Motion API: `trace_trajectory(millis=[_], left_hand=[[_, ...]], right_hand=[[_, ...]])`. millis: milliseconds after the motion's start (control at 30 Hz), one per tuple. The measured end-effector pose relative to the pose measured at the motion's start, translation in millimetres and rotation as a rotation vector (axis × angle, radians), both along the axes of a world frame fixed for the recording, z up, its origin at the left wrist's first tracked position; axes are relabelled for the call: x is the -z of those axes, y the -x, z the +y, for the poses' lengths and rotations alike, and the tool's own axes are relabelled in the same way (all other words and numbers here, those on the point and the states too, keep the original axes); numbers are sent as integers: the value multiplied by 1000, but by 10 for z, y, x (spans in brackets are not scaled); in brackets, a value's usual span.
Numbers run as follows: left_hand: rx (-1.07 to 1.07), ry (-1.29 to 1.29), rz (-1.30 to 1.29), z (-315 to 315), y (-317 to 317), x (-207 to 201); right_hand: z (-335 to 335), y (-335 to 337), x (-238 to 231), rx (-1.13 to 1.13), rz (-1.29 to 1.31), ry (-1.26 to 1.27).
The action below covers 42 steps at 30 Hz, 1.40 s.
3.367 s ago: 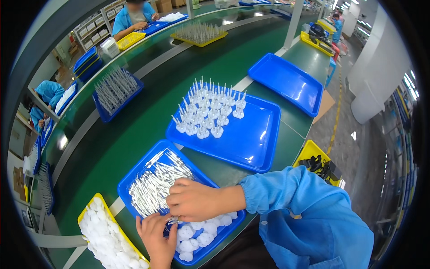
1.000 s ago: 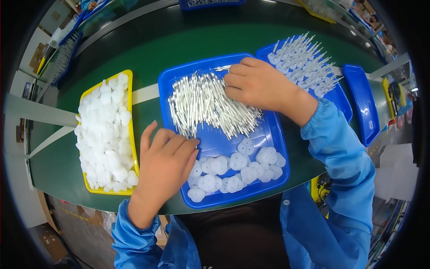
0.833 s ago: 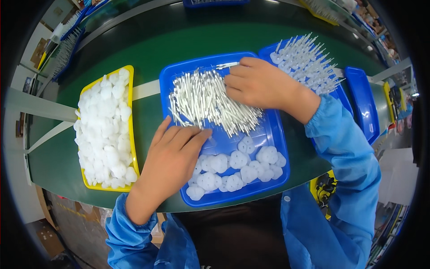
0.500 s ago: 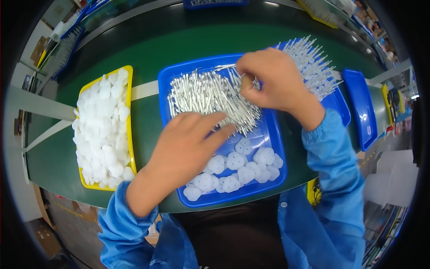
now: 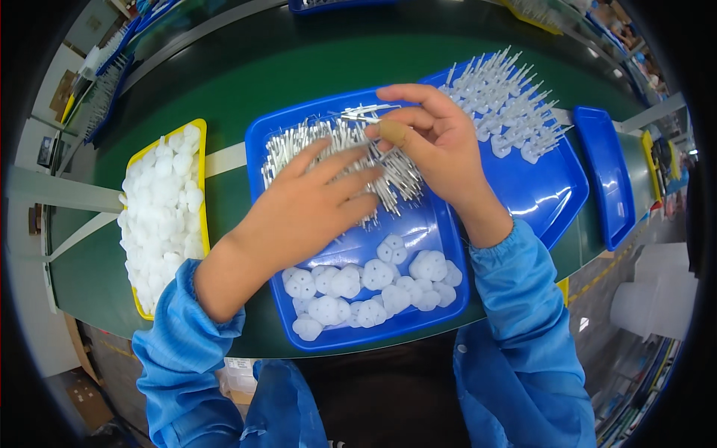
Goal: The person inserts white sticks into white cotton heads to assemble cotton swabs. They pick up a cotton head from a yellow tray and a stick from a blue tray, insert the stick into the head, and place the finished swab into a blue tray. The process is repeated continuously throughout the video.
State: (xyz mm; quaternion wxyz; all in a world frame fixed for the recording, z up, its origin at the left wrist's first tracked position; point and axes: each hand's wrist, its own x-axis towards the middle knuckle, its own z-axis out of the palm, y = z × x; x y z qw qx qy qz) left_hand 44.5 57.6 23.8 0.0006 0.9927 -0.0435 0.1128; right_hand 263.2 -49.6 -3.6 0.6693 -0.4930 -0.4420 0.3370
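Observation:
A blue tray (image 5: 448, 317) holds a pile of thin silvery-white rods (image 5: 287, 153) in its far half and several translucent white, lobed plastic discs with small holes (image 5: 377, 275) in its near half. My left hand (image 5: 299, 205) lies low over the rods, palm down, fingers spread and slightly blurred. It hides part of the pile. At the tray's far right, my right hand (image 5: 441, 142) pinches with thumb and fingers, its index finger raised. A thin rod (image 5: 362, 118) appears to stick out leftward from the pinch. A tan wrap covers part of the right thumb.
Behind my right hand, another blue tray (image 5: 549, 213) holds several discs with rods standing upright in them (image 5: 500, 104). A narrow blue tray (image 5: 609, 183) lies farther right. On the left, a yellow tray (image 5: 205, 187) is heaped with white pieces (image 5: 164, 209). All rest on a green table (image 5: 336, 63).
My right hand has turned, its index finger lifting away from the thumb, and shifted slightly left. My left hand has moved up over the rods. The view has shifted, showing more of the right tray.

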Motion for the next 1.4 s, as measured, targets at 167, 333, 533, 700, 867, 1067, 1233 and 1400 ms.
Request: trace_trajectory(millis=[167, 333, 533, 700, 867, 1067, 1233, 1400], left_hand=[[54, 176, 52, -93, 42, -67], [10, 89, 11, -10, 38, 52], [-30, 309, 59, -438, -45, -16], [-33, 495, 57, -461, 7, -84], [-336, 961, -247, -402, 83, -57], [-298, 867, -375, -373, 57, 121], [-478, 1142, -556, -218, 89, 129], [-433, 1534, -735, -173, 218, 151]], right_hand=[[42, 8, 79, 39, -57, 1], [31, 4, 105, 9, -81, 48], [71, 38, 144, 49, -4, 18], [37, 34, 112, 85, -114, 18], [-38, 57, 39, 64, -13, 17], [-172, 31, 59, 72, -76, 104], [-178, 59, 52, 59, -58, 127], [-178, 93, -87, 52, 33, 153]])
